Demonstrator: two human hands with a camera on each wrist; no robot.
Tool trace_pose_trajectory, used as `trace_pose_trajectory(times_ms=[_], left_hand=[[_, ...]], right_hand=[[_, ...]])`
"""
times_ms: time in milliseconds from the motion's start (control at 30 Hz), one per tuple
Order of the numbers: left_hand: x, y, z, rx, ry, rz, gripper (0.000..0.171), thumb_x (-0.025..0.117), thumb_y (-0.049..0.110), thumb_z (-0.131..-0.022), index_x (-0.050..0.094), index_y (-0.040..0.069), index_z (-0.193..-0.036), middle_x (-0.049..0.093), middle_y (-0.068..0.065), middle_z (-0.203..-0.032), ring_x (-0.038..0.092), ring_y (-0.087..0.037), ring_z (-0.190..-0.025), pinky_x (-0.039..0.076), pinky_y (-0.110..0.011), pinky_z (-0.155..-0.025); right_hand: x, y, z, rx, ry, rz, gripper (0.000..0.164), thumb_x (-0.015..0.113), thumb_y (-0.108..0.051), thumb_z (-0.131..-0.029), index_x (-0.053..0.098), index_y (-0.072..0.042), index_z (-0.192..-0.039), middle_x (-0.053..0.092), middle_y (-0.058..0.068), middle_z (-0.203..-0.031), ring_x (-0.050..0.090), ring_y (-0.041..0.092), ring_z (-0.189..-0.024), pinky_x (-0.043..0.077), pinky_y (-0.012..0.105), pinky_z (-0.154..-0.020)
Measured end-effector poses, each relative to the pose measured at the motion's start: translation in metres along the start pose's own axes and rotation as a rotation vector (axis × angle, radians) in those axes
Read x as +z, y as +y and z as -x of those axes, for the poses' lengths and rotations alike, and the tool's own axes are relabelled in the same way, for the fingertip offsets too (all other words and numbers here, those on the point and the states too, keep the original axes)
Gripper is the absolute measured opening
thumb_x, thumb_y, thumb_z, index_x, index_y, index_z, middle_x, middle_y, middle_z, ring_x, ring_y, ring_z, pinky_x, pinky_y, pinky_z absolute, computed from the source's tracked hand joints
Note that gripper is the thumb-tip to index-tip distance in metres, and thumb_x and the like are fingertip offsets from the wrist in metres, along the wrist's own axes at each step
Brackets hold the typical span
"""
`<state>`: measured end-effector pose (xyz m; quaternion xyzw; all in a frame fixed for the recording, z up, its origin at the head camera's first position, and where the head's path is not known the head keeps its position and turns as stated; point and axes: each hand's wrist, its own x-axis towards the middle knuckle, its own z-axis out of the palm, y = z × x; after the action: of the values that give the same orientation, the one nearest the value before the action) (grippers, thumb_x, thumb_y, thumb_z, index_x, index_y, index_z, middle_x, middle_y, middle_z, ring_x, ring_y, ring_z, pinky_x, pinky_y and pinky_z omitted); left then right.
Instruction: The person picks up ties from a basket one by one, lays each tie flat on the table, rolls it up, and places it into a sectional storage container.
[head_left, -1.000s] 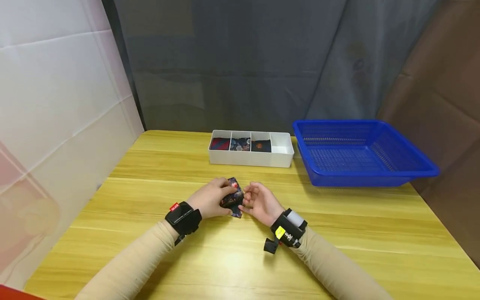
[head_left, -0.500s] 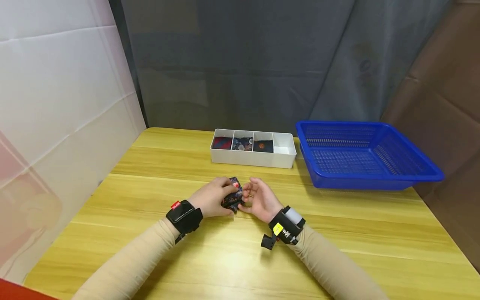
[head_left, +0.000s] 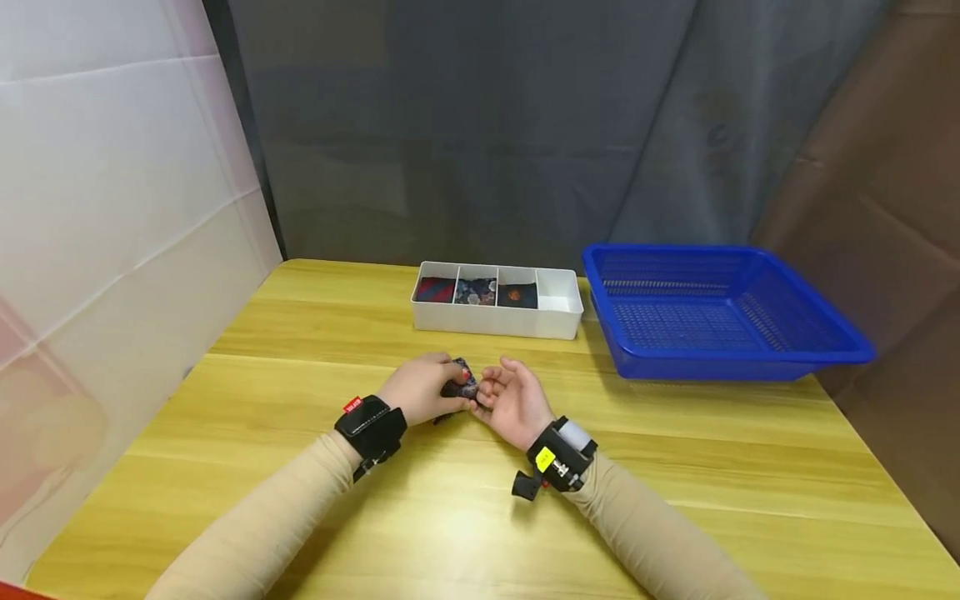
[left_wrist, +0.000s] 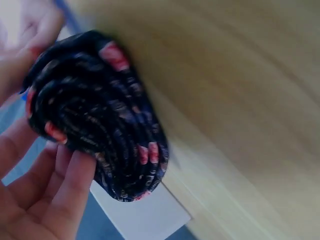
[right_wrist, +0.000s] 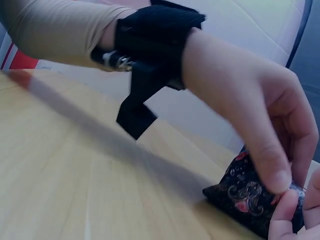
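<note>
A dark necktie with red and pale floral motifs is wound into a flattened roll, its spiral layers facing the left wrist camera. My left hand grips the roll from the left, thumb on the near side and fingers over the top. From the right, my right hand, palm turned up, pinches the roll's edge between thumb and curled fingertips. The two thumbs meet at the roll. In the right wrist view a pointed corner of the necktie sticks out beneath the left hand, low over the table.
A white divided box stands behind the hands. Three compartments hold folded patterned fabric pieces; the rightmost shows its bare bottom. To its right sits a blue plastic basket. The wood-grain table ends at a grey curtain.
The necktie has turned between the hands, and its loose end has swung left under the left hand. My right hand has shifted slightly left, closer to the left thumb.
</note>
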<state>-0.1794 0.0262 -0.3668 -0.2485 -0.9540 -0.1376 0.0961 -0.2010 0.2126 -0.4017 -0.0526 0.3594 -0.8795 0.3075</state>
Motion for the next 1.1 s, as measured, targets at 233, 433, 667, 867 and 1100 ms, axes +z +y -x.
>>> trace_pose_trajectory(times_ms=[233,433,667,867,1100], left_hand=[[-0.01,-0.016,-0.019,-0.063,-0.16,0.282,0.023,0.083,0.025,-0.078,0.07,0.011,-0.089,0.06,0.004,-0.08,0.053,-0.011,-0.072,0.045,-0.026,-0.066],[-0.014,-0.032,-0.036,-0.198,-0.271,0.338,0.044,0.086,0.032,-0.073,0.051,0.009,-0.085,0.048,0.002,-0.069,0.047,-0.011,-0.058,0.04,-0.024,-0.053],[-0.027,-0.045,-0.047,-0.492,-0.428,0.264,0.054,0.078,0.052,-0.076,0.057,0.003,-0.086,0.056,-0.005,-0.079,0.057,-0.016,-0.061,0.052,-0.028,-0.054],[-0.031,-0.047,-0.051,-0.584,-0.52,0.188,0.091,0.072,0.062,-0.075,0.05,-0.008,-0.128,0.058,-0.013,-0.107,0.058,-0.022,-0.088,0.052,-0.029,-0.067],[-0.021,-0.036,-0.05,-0.422,-0.449,0.177,0.064,0.078,0.055,-0.071,0.065,0.003,-0.105,0.065,-0.006,-0.092,0.058,-0.019,-0.082,0.049,-0.03,-0.072]], right_hand=[[-0.004,0.004,0.002,-0.023,0.019,0.043,0.037,0.037,-0.029,-0.102,0.062,-0.012,-0.082,0.049,-0.001,-0.069,0.041,0.013,-0.059,0.041,0.036,-0.089],[-0.006,0.011,0.002,-0.047,0.019,0.073,0.035,0.038,-0.026,-0.101,0.063,-0.012,-0.081,0.053,-0.001,-0.068,0.049,0.013,-0.061,0.041,0.04,-0.095],[-0.003,0.017,0.0,-0.078,0.043,0.13,0.029,0.04,-0.024,-0.1,0.061,-0.011,-0.084,0.053,-0.001,-0.074,0.048,0.011,-0.066,0.045,0.034,-0.085],[-0.003,0.017,0.0,-0.084,0.072,0.143,0.027,0.043,-0.023,-0.099,0.061,-0.01,-0.084,0.052,0.0,-0.079,0.047,0.012,-0.071,0.045,0.032,-0.08],[-0.011,0.006,0.0,-0.061,0.074,0.163,0.031,0.042,-0.026,-0.101,0.063,-0.012,-0.084,0.05,-0.001,-0.077,0.045,0.013,-0.068,0.044,0.032,-0.078]])
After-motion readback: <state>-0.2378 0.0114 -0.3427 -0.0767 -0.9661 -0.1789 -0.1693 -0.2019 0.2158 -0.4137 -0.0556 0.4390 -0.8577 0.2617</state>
